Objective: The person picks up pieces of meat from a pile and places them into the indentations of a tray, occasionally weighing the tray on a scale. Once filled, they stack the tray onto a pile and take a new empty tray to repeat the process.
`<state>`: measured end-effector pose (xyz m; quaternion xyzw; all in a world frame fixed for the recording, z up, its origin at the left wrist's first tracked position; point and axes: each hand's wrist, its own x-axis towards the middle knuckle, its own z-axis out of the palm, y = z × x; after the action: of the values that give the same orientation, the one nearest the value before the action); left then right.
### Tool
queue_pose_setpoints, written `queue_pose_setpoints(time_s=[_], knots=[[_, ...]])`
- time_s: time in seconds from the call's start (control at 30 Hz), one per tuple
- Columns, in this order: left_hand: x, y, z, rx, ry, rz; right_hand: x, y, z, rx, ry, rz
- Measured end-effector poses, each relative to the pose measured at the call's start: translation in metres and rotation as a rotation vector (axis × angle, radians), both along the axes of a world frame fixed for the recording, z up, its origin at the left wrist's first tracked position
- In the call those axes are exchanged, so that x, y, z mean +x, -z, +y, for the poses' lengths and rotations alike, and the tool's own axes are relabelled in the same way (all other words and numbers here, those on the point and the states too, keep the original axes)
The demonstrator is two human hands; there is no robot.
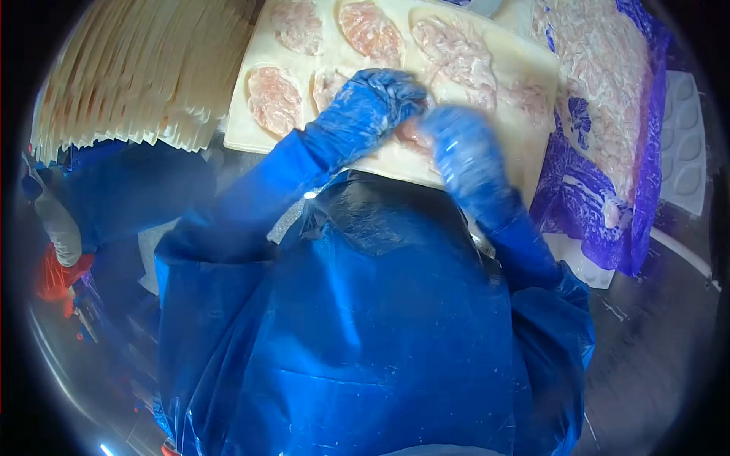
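Note:
A pale moulded tray lies in front of me with pieces of raw pinkish meat in its oval hollows. One meat piece fills a hollow at the left, and another lies at the top middle. My left hand, in a blue glove, is over the tray's middle with fingers curled; what it holds is hidden. Close beside it, my right hand, also gloved in blue, is smeared by motion. Between and below the hands a bit of pink meat shows.
A thick row of pale upright sheets stands at the upper left. At the right, a heap of raw meat lies on purple film, beside a white moulded tray. Another person's gloved hand appears at the far left.

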<state>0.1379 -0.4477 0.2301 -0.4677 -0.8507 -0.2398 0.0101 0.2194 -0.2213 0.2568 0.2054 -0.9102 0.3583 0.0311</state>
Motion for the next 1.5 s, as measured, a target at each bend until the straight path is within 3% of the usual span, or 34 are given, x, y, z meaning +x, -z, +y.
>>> queue_pose_setpoints(time_s=[0.03,0.07,0.13,0.17,0.2,0.3,0.33,0.43,0.47,0.57,0.6,0.63,0.67,0.73,0.8,0.87,1.0,1.03,1.1,1.13,1.2,1.23,1.27,1.3,1.37,1.43,1.47,1.5], knots=[[0.005,0.005,-0.005,0.002,-0.002,0.002,0.012,0.01,-0.004,0.03,-0.06,-0.084],[0.009,0.007,-0.012,0.09,-0.11,-0.183,0.028,0.026,0.006,0.097,-0.078,0.038],[0.015,-0.01,-0.025,-0.375,-0.133,0.252,0.038,0.028,0.012,0.164,-0.092,0.151],[0.028,-0.004,-0.021,-0.378,-0.126,0.243,0.039,0.018,0.01,0.239,-0.042,0.153],[0.042,0.008,-0.011,-0.073,-0.089,-0.208,0.042,0.013,0.008,0.314,0.015,0.156],[0.061,-0.005,0.006,-0.181,-0.048,-0.125,0.059,0.042,-0.014,0.237,-0.083,-0.019],[0.058,-0.002,0.01,-0.164,-0.114,-0.073,0.052,0.038,-0.01,0.355,-0.074,0.119],[0.062,-0.002,0.022,-0.202,-0.22,-0.046,0.036,0.026,-0.011,0.417,-0.004,0.156],[0.065,-0.003,0.021,-0.231,-0.225,-0.02,0.041,0.03,-0.005,0.258,-0.075,0.077],[0.06,-0.01,0.018,-0.197,-0.212,-0.042,0.043,0.034,0.028,0.201,-0.25,0.07],[0.05,-0.01,0.023,-0.122,-0.205,-0.04,0.025,0.029,0.047,0.018,-0.126,0.02],[0.041,-0.012,0.028,-0.043,-0.201,-0.04,0.011,0.003,0.059,0.211,0.016,0.455],[0.026,-0.043,0.05,0.138,-0.152,-0.025,-0.002,-0.006,0.069,0.152,0.306,0.367],[-0.004,-0.022,0.094,0.105,-0.099,0.088,-0.03,0.003,0.1,0.292,0.463,0.363],[-0.029,-0.007,0.112,0.068,-0.03,0.213,-0.046,0.018,0.121,0.184,0.395,0.254],[-0.042,0.0,0.12,0.06,-0.003,0.023,-0.061,0.033,0.147,0.051,0.329,0.121],[-0.047,-0.016,0.116,0.006,-0.062,-0.133,-0.081,0.053,0.223,0.591,0.319,0.59],[-0.046,-0.019,0.116,0.003,-0.057,-0.128,-0.078,0.019,0.203,0.315,0.495,0.503],[-0.044,-0.025,0.118,0.273,-0.082,-0.412,-0.075,0.016,0.194,0.331,0.545,0.561],[-0.036,-0.037,0.121,0.388,-0.09,-0.611,-0.071,0.022,0.185,0.02,0.423,0.382],[-0.026,-0.038,0.129,0.533,-0.068,-0.667,-0.054,0.013,0.146,-0.281,0.302,0.203],[-0.019,-0.039,0.132,0.68,-0.055,-0.722,-0.033,-0.005,0.11,-0.709,0.286,-0.074],[-0.003,-0.068,0.133,0.669,-0.134,-0.967,-0.021,-0.01,0.103,-0.918,0.259,-0.22],[0.005,-0.069,0.133,0.67,-0.131,-0.968,-0.009,-0.015,0.096,-1.129,0.255,-0.361],[0.017,-0.067,0.13,0.888,-0.106,-1.252,0.002,-0.018,0.102,-0.923,0.32,-0.436],[0.023,-0.049,0.117,0.864,-0.168,-1.308,0.013,-0.025,0.109,-0.868,0.334,-0.437],[0.019,-0.038,0.113,0.645,-0.252,-0.892,0.016,-0.019,0.113,-0.701,0.363,-0.318],[0.019,-0.03,0.105,0.443,-0.32,-0.697,0.02,-0.011,0.117,-0.531,0.388,-0.202]])
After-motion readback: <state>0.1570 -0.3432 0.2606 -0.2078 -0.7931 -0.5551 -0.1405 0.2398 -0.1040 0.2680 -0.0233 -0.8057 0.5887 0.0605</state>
